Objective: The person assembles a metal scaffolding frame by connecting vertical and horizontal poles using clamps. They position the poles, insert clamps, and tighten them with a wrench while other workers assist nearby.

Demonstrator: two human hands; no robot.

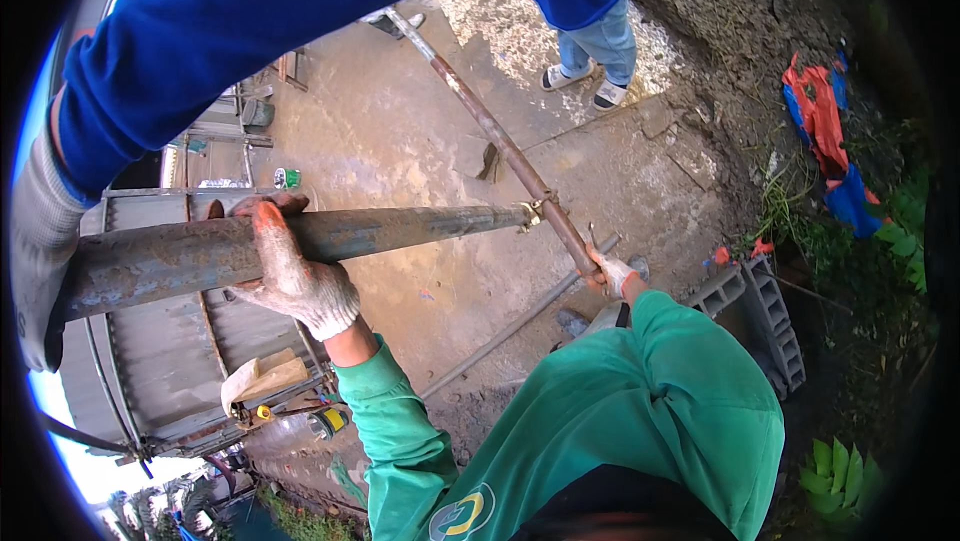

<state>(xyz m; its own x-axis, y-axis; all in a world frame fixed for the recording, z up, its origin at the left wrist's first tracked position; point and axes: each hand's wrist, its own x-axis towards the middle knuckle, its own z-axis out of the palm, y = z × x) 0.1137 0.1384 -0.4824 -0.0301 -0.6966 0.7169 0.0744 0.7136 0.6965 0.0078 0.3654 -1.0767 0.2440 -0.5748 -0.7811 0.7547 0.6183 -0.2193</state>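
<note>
My left hand (315,286), in a soiled white knit glove, is closed round a thick weathered steel pipe (410,233), its thumb across the near side. That pipe rises toward the left. Its far end meets a rusty steel pipe (500,146) at a scaffold clamp (535,211). My right hand (614,272), also gloved, is wrapped round the near end of the rusty pipe. At the left rim, a co-worker's gloved hand (45,251) under a blue sleeve (230,41) touches the thick pipe's near end. Something grey and white by the rusty pipe's far end is unclear.
The co-worker's sandals (610,95) are on the muddy concrete (390,131). A loose grey pipe (510,329) lies below the clamp. Hollow concrete blocks (775,321) stand at right, beside plants. At left are metal panels (165,341) and a green-and-white bucket (287,178).
</note>
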